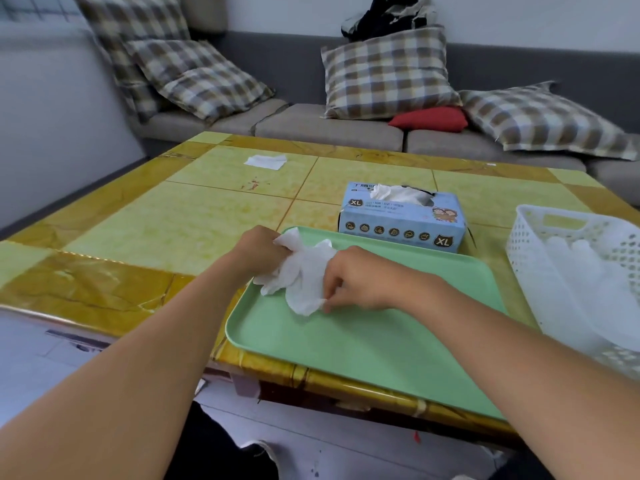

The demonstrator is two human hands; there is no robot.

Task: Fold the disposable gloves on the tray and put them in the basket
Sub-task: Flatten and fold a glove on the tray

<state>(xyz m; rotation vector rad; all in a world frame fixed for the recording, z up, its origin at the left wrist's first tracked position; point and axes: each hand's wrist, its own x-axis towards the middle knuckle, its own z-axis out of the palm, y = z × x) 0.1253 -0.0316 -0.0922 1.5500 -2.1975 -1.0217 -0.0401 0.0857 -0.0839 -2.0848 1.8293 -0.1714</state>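
A crumpled white disposable glove point(302, 276) lies at the far left end of the green tray point(374, 341). My left hand point(258, 251) grips the glove's far left part at the tray's corner. My right hand point(360, 280) pinches the glove's near right edge with curled fingers, low over the tray. At the right stands the white perforated basket point(530, 244), with several translucent gloves point(588, 282) inside it.
A blue XL glove box point(401, 220) with a glove poking from its slot stands just behind the tray. A white paper scrap point(266, 161) lies far left on the yellow tiled table point(173, 216). A sofa with plaid cushions runs behind the table.
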